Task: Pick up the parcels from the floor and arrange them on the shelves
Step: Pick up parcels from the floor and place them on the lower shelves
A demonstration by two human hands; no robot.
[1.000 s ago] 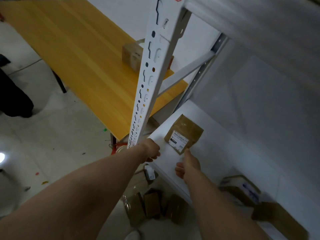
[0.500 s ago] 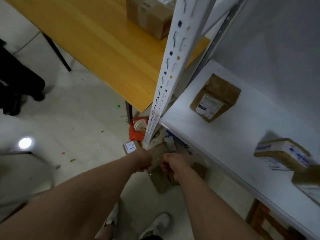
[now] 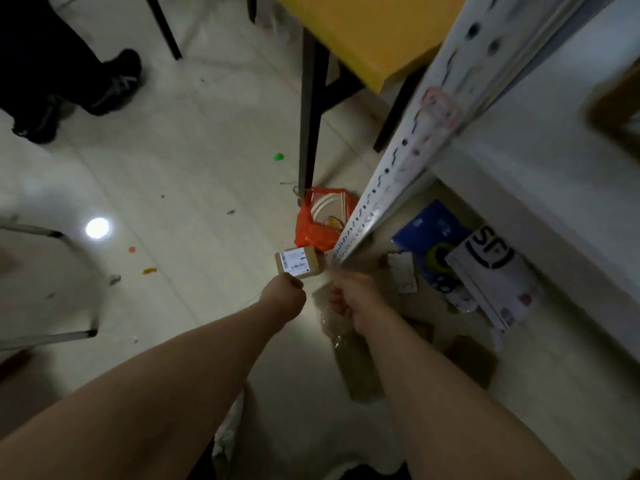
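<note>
The small brown cardboard box with a white label [image 3: 300, 262] lies on the floor just beside the foot of the white perforated steel shelf post [image 3: 391, 188], on the side away from the shelving. Your left hand [image 3: 284, 295] is just short of that box. Its grip is tucked under the knuckles, so I cannot tell whether it is apart or together, and nothing shows in it.

Your right hand [image 3: 351, 301] hangs near the post's foot over a long brown parcel in clear crinkled plastic wrap [image 3: 349, 351]. The fingers look curled, but blur hides whether that grip is clamped on the wrap.

If you lift the long parcel by loose wrap alone, the film may slide or tear and drop it. The box sits so near the post that a quick lift could knock its corner or your knuckles on the steel. The orange plastic bag [image 3: 317, 226] leaning at the post's foot, just beyond the box, could snag and drag along. Taking one parcel in each hand leaves no spare hand if either slips.
</note>
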